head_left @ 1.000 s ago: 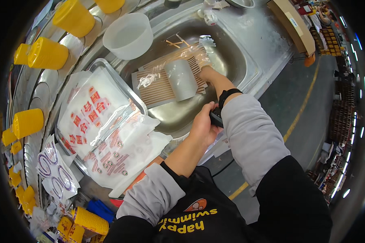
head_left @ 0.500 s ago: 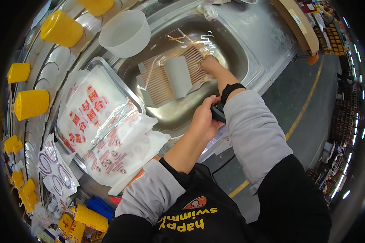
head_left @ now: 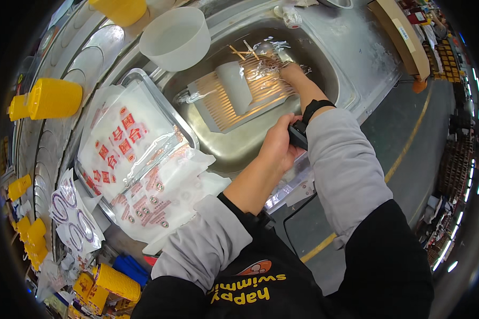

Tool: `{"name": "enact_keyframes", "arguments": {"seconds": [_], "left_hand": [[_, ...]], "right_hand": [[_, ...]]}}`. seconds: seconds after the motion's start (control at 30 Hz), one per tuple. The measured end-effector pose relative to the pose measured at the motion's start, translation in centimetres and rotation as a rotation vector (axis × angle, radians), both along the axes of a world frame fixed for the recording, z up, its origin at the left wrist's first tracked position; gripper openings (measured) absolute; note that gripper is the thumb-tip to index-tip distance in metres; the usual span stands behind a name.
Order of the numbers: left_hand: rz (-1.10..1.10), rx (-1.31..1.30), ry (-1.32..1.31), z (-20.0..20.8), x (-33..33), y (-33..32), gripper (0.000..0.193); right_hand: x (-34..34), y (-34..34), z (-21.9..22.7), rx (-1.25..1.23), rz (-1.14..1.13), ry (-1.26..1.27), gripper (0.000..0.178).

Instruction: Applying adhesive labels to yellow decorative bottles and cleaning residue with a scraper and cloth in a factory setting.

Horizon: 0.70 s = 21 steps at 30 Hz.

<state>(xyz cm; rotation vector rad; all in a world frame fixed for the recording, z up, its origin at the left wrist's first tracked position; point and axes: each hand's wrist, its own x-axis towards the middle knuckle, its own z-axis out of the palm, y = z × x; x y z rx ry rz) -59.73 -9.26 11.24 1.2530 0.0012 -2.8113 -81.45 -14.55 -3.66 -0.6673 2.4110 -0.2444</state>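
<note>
My right hand (head_left: 292,73) reaches into the water of the steel sink (head_left: 223,154), at the edge of a brown-striped sheet (head_left: 266,85). Its fingers are hidden by ripples and glare. The sheet lies in the water with a plain grey curled piece (head_left: 233,87) across its middle. Below the right wrist, my left hand (head_left: 278,142) is closed round a small black device (head_left: 298,135) beside the right wrist's black strap (head_left: 316,109). Thin tan strips (head_left: 245,51) float at the sink's far side.
A translucent white bowl (head_left: 175,40) stands at the sink's far left corner. Left of the sink, a metal tray (head_left: 189,127) bears white sheets with red prints. Yellow cups (head_left: 56,98) stand on a conveyor of round plates (head_left: 85,58). A cardboard box (head_left: 402,37) sits at far right.
The striped sheet has shifted and turned in the water, and its curled grey piece has moved toward the far side. Both hands appear slightly further right in the picture.
</note>
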Motion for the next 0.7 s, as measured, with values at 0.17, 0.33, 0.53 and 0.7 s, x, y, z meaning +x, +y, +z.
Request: {"name": "enact_keyframes", "arguments": {"seconds": [0.17, 0.33, 0.53, 0.7], "left_hand": [[-0.037, 0.051, 0.089, 0.9, -1.6, 1.4, 0.031], [-0.002, 0.007, -0.009, -0.1, 0.1, 0.3, 0.032], [-0.042, -0.017, 0.01, 0.7, 0.7, 0.3, 0.032], [-0.057, -0.025, 0.029, 1.0, 1.4, 0.7, 0.033]], "right_hand": [[-5.3, 2.9, -1.7, 0.293, 0.418, 0.272, 0.03], [1.1, 0.4, 0.8, 0.05, 0.17, 0.07, 0.034], [2.8, 1.1, 3.7, -0.103, 0.019, 0.064, 0.043], [3.0, 0.8, 4.7, 0.002, 0.032, 0.136, 0.052]]}}
